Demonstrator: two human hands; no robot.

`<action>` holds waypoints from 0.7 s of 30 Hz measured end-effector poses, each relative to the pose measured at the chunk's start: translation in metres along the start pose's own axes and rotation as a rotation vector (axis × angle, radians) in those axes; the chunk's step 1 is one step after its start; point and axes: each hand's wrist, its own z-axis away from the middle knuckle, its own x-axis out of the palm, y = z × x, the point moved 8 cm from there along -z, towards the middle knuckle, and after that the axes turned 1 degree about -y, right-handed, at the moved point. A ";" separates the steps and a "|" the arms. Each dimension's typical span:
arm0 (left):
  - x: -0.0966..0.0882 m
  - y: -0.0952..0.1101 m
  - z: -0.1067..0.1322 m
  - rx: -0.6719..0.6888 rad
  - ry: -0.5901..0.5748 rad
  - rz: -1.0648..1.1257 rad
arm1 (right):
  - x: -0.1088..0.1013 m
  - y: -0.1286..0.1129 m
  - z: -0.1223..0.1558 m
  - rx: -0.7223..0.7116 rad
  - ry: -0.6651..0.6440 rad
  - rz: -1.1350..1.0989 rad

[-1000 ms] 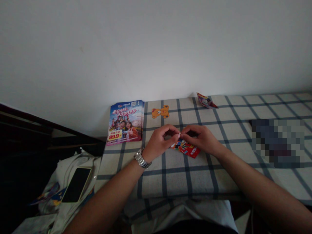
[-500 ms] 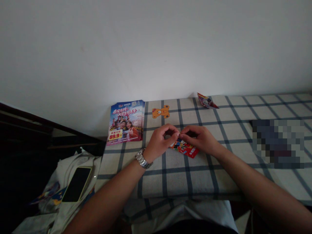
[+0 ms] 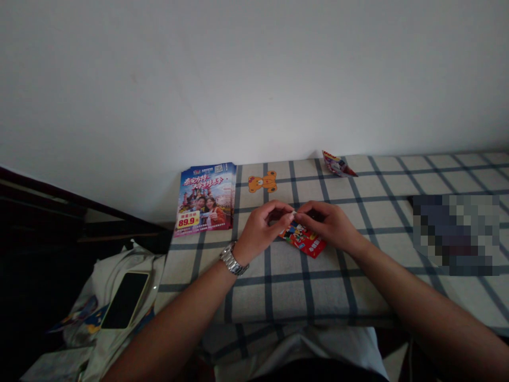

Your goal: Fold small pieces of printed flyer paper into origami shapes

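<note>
A colourful printed flyer, mostly red with small cartoon-like figures, lies at a slant on the checked cloth under my fingers. My left hand, with a metal watch at its wrist, pinches the flyer's upper edge between thumb and forefinger. From the other side my right hand pinches the same edge, and the two sets of fingertips meet there. The fingers hide the flyer's far part, so its exact fold cannot be made out.
A stack of flyers lies on the left. A folded paper piece stands against the wall. A bear picture is on the checked tablecloth. On the right is a dark blurred-out item. A phone rests on white bags.
Both hands stay pinched on the flyer's edge, with only slight shifts of the fingertips. A little more of the flyer's print shows beneath them. Everything else is still.
</note>
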 end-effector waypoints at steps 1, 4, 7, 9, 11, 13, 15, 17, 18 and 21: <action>-0.001 -0.002 0.000 -0.002 0.007 0.026 | -0.003 0.001 -0.001 0.014 0.027 -0.029; 0.001 -0.006 0.000 -0.007 -0.017 0.059 | -0.012 0.007 -0.002 0.059 0.123 -0.148; -0.003 -0.006 0.000 0.011 0.033 0.023 | -0.016 0.014 -0.003 0.109 0.168 -0.266; -0.009 -0.004 0.001 0.040 0.115 0.009 | -0.015 0.015 -0.004 0.121 0.165 -0.303; -0.013 -0.001 0.001 0.063 0.156 -0.010 | -0.013 0.014 -0.004 0.110 0.149 -0.312; -0.014 0.001 0.000 0.074 0.149 -0.049 | -0.013 0.012 -0.004 0.087 0.143 -0.306; -0.013 0.002 0.000 0.075 0.126 -0.088 | -0.014 0.012 -0.004 0.070 0.151 -0.300; -0.012 0.004 0.000 0.078 0.120 -0.100 | -0.016 0.014 -0.004 0.069 0.169 -0.301; -0.012 0.004 0.000 0.079 0.115 -0.099 | -0.017 0.015 -0.004 0.073 0.177 -0.301; -0.009 0.003 0.001 0.072 0.096 -0.058 | -0.020 0.018 -0.004 0.089 0.202 -0.290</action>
